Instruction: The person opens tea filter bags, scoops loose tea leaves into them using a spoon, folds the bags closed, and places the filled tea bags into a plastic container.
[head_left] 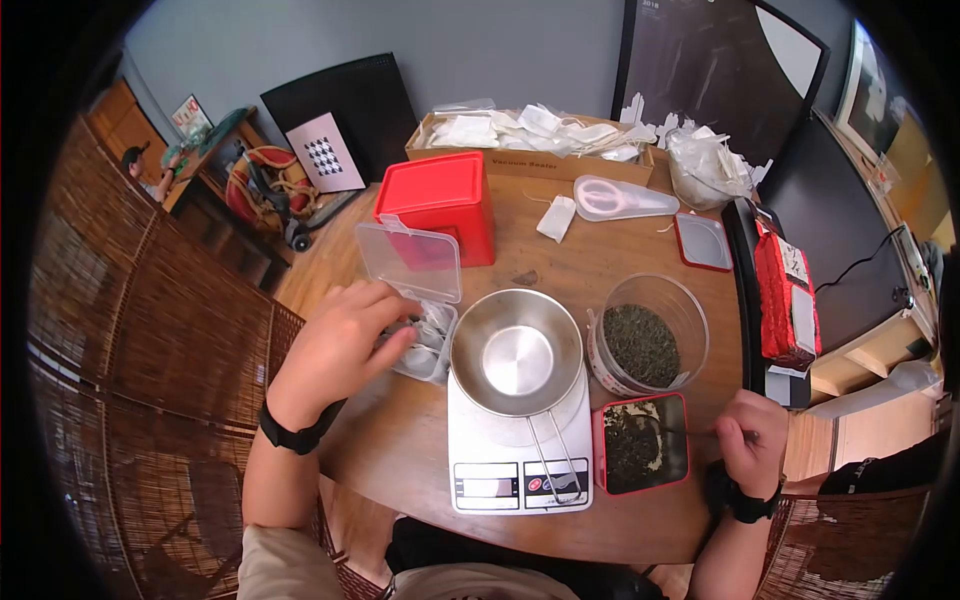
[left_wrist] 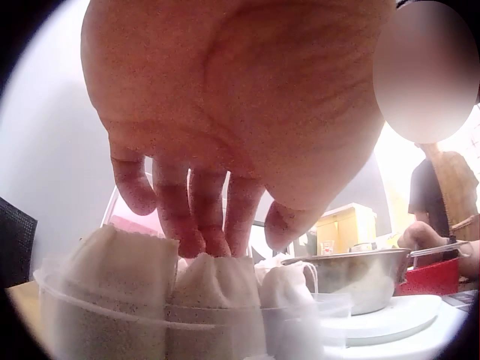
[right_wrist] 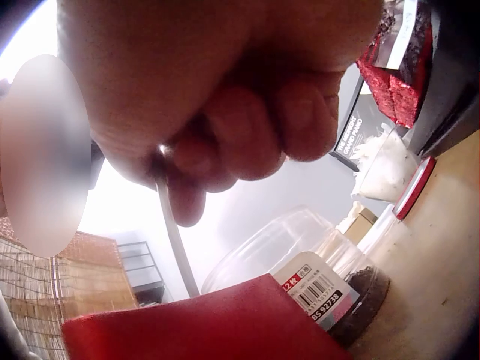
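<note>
My left hand [head_left: 345, 335] hangs over a clear plastic box [head_left: 445, 372] of filled white bags; in the left wrist view its fingers reach down at the bags [left_wrist: 217, 289], and contact is hard to tell. My right hand [head_left: 752, 440] grips the handle of a spoon [head_left: 675, 431], whose tip lies in dark leaves in a red-rimmed tin [head_left: 641, 488]. In the right wrist view the fingers [right_wrist: 244, 127] curl round the thin handle [right_wrist: 176, 244] above the red tin [right_wrist: 202, 322]. A steel pan [head_left: 518, 362] rests on a white scale [head_left: 465, 430] between the hands.
A clear tub [head_left: 645, 345] of dried leaves stands behind the tin. Farther back are a red box [head_left: 430, 200], a carton [head_left: 560, 163] of white bags, scissors [head_left: 605, 196], one small bag [head_left: 556, 218], a lid [head_left: 704, 242] and a red package [head_left: 785, 300].
</note>
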